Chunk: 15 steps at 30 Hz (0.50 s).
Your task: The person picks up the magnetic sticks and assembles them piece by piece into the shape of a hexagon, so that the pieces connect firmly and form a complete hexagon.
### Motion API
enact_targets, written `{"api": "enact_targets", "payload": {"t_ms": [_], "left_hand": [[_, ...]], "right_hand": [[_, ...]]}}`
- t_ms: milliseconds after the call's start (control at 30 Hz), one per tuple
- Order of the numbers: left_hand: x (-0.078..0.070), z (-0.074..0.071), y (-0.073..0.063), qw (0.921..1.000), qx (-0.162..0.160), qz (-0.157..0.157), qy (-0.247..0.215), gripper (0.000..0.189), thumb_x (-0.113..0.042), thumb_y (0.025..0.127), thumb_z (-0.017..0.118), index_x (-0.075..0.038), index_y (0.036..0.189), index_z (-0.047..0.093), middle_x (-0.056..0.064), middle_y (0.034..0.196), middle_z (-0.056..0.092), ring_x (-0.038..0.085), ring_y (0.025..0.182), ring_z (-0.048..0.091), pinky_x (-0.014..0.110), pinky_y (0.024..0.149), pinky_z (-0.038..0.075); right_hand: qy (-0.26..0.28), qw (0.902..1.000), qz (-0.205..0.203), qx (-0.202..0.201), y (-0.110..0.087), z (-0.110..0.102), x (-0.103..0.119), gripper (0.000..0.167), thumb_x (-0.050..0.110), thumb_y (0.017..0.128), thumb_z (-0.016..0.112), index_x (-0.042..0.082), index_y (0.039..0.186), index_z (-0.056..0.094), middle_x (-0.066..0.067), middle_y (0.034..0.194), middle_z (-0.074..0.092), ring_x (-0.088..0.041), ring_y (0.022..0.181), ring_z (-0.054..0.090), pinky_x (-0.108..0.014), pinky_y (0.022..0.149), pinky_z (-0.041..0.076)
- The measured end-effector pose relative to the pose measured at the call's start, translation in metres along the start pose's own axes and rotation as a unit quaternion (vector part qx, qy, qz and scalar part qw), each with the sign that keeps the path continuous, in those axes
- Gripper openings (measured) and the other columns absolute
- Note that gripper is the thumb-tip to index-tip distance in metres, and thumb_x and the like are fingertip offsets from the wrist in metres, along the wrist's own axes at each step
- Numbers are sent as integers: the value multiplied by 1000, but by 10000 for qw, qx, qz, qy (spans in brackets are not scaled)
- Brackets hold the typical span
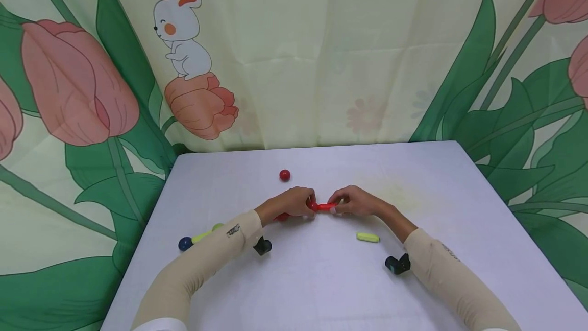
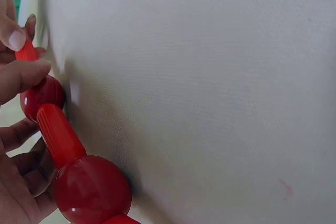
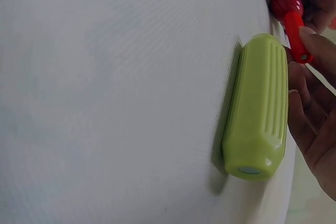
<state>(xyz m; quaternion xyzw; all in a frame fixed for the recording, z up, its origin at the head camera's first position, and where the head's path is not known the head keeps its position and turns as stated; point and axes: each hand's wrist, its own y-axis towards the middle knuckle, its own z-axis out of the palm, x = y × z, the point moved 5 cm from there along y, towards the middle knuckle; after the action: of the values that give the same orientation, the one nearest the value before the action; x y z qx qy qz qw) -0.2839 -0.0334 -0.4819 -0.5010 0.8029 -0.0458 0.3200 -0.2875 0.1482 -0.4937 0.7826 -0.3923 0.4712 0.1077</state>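
Over the middle of the table, my left hand [image 1: 296, 201] holds a shiny red ball [image 2: 42, 98] between thumb and fingers. My right hand [image 1: 356, 201] pinches a short red ribbed rod [image 3: 297, 38], whose inner end meets that ball. On the ball's other side, a second red rod [image 2: 60, 135] leads to another red ball [image 2: 92, 190], with part of a further red rod [image 2: 122, 219] at the frame's edge. In the head view, my left hand hides most of this chain. A yellow-green ribbed rod [image 3: 257, 108] lies near my right hand.
A loose red ball [image 1: 285, 175] sits beyond my left hand. At the left, a dark blue ball [image 1: 185, 243], a yellow-green rod [image 1: 200, 237] and a green ball [image 1: 217, 226] lie partly behind my left sleeve. The white table [image 1: 303, 280] ends at a printed curtain [image 1: 317, 65].
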Motion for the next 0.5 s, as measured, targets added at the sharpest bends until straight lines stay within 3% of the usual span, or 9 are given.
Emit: {"api": "enact_targets", "payload": {"t_ms": [500], "left_hand": [[13, -1, -2, 9998, -39, -175, 3, 36, -29, 87, 78, -16, 115, 61, -2, 97, 62, 15, 91, 57, 29, 82, 49]], "right_hand": [[-160, 9997, -176, -55, 10, 7, 5, 23, 21, 91, 76, 12, 111, 74, -1, 92, 70, -15, 69, 59, -25, 61, 49]]}}
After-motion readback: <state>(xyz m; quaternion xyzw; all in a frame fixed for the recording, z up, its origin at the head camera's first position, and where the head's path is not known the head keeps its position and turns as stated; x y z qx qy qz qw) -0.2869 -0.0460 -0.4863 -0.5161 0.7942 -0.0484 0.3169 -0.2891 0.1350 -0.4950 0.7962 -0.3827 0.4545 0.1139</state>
